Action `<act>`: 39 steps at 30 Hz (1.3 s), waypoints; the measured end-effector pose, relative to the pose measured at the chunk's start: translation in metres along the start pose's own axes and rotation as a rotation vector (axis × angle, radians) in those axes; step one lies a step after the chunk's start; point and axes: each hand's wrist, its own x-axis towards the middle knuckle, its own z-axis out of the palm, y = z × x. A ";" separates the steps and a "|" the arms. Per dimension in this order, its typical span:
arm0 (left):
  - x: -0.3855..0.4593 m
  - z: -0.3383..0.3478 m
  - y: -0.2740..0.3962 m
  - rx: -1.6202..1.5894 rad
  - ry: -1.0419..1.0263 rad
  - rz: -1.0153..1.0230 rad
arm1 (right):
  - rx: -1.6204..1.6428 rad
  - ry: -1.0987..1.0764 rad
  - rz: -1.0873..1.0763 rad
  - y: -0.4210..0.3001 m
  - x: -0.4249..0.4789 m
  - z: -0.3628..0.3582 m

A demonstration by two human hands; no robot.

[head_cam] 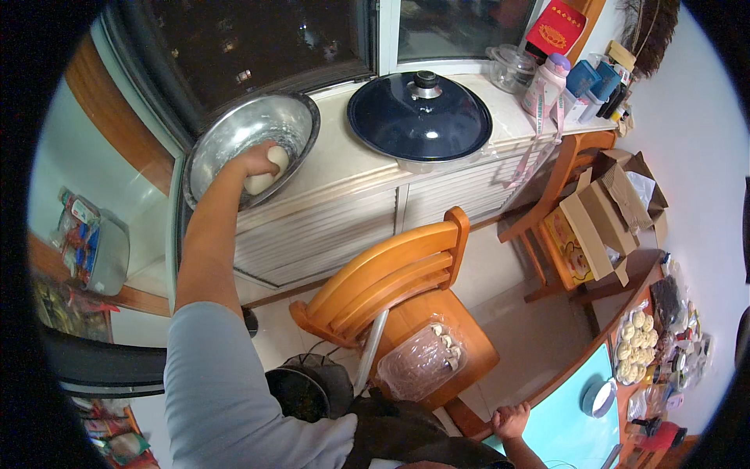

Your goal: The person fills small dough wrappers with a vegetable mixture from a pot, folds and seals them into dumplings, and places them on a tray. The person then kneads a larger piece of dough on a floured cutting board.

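My left hand [258, 159] reaches into a large metal bowl [228, 126] on the sill counter. Its fingers and thumb grip a smooth pale lump of dough [258, 183], which shows on both sides of the thumb. Whitish residue, perhaps flour, coats the bowl's inner wall. Low on the right, my right hand [511, 420] rests at the table's edge beside a turquoise mat [562, 410], fingers curled in, with nothing visible in them. On the mat stands a small bowl [599, 398] with white contents.
A dark domed lid [419, 126] sits right of the bowl. Below it, a wooden chair [398, 252] holds a plastic-wrapped tray [422, 363] with several dumplings. Shaped dough pieces [636, 346] fill a tray on the table. Cardboard boxes [609, 205] occupy another chair; a bin [299, 393] stands below.
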 end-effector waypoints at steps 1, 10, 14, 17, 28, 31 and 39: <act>0.005 -0.001 -0.005 -0.011 0.018 0.003 | 0.005 0.025 -0.009 0.003 -0.001 0.004; 0.004 -0.008 0.008 -0.377 -0.142 -0.188 | 0.013 -0.043 0.040 -0.003 0.003 -0.003; 0.008 -0.001 0.014 -0.212 -0.040 -0.115 | 0.035 -0.048 0.032 -0.004 0.005 -0.006; 0.017 0.001 -0.001 -0.232 -0.098 -0.079 | 0.021 -0.034 0.000 -0.003 0.006 -0.008; -0.001 0.001 0.013 -0.125 0.349 -0.019 | 0.088 0.040 0.004 -0.002 0.005 -0.002; -0.013 -0.020 0.030 -0.238 0.404 -0.018 | 0.028 -0.028 0.018 -0.008 0.005 -0.009; -0.050 -0.056 0.095 -0.330 0.716 0.315 | -0.014 0.115 0.006 -0.010 0.000 -0.007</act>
